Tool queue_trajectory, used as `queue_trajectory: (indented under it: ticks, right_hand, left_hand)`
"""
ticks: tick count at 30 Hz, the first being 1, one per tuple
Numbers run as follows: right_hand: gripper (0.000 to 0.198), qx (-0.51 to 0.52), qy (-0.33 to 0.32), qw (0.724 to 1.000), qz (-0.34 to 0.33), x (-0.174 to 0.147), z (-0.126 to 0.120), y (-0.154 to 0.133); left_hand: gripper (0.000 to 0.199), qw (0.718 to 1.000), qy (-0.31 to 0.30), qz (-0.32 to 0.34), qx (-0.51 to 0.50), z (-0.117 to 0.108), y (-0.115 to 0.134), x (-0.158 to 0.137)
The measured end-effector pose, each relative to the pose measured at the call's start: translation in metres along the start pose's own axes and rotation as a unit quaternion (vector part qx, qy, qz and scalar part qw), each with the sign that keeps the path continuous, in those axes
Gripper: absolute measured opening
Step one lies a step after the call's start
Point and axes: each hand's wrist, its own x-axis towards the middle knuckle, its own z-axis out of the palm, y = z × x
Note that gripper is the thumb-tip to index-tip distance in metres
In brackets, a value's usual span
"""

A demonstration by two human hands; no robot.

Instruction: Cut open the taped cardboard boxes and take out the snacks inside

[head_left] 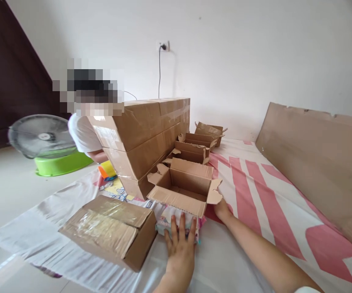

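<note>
My left hand (180, 246) lies with spread fingers against a plastic packet (165, 219) printed in white, pink and pale green. The packet rests on the cloth, right at the near side of an open cardboard box (191, 185). That box has its flaps folded outward, and I see only bare cardboard inside it. At its right side is my right hand (222, 209), close under the right flap; its fingers are hidden there. Left of the packet sits a taped cardboard box (105, 230), with its top flaps down.
Stacked taped boxes (145, 126) form a wall beyond, with a person (84, 130) behind it. Several smaller open boxes (191, 152) line its right side. A large cardboard sheet (313, 162) leans at right. A fan (43, 136) and green basin (60, 165) are at left.
</note>
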Motion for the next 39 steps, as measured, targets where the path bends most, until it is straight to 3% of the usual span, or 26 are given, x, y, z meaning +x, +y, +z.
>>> queue_trajectory:
  ticks: [12, 32, 39]
  right_hand:
    - [0.025, 0.015, 0.009, 0.998, 0.064, -0.010, -0.006, -0.021]
    - [0.033, -0.102, -0.005, 0.992, 0.075, -0.011, -0.008, -0.024]
    - [0.039, -0.176, -0.047, 0.981, 0.070, -0.013, -0.012, -0.033]
  left_hand:
    - [0.076, 0.996, -0.087, -0.018, 0.013, -0.005, 0.008, 0.039]
    - [0.062, 0.992, -0.117, -0.049, -0.007, 0.001, 0.012, 0.080]
    - [0.058, 0.990, -0.109, -0.067, -0.054, 0.006, 0.011, 0.086]
